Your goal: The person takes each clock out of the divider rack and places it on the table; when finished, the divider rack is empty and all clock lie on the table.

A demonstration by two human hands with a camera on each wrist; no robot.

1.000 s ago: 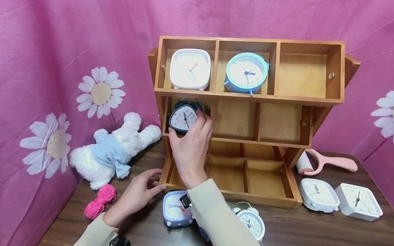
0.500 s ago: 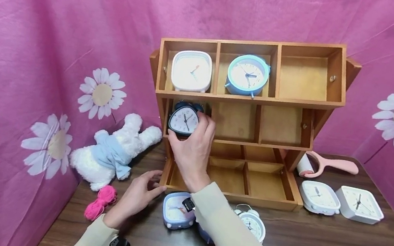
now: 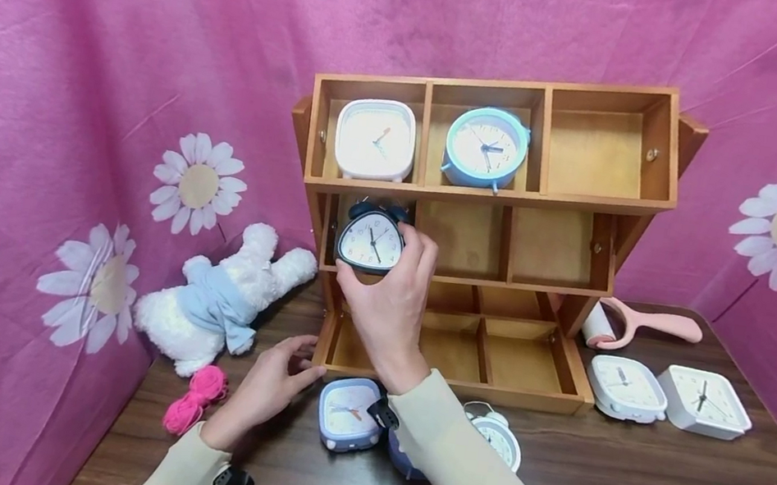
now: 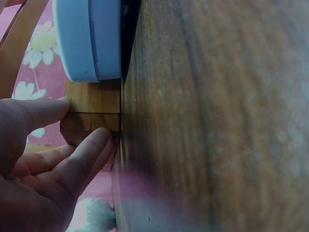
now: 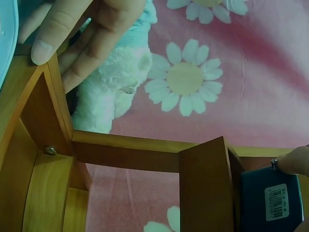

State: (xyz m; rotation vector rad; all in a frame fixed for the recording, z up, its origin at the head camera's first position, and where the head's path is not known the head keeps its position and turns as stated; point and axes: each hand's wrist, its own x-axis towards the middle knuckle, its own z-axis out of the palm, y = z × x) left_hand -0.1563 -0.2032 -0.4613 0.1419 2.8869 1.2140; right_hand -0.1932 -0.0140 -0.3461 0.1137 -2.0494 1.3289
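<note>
Above, two clocks (image 3: 375, 139), right hand (image 3: 391, 301) pinching one dark clock (image 3: 372, 241), left hand (image 3: 264, 382) gripping one shelf (image 3: 523, 399)

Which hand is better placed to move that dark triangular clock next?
Probably the right hand: it holds the dark clock at the middle row's left end. The left hand is lower down, gripping the wooden shelf by its bottom left corner, so it would have to let go and reach up.

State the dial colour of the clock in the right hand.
The dial is white, clearest in the head view.
</note>
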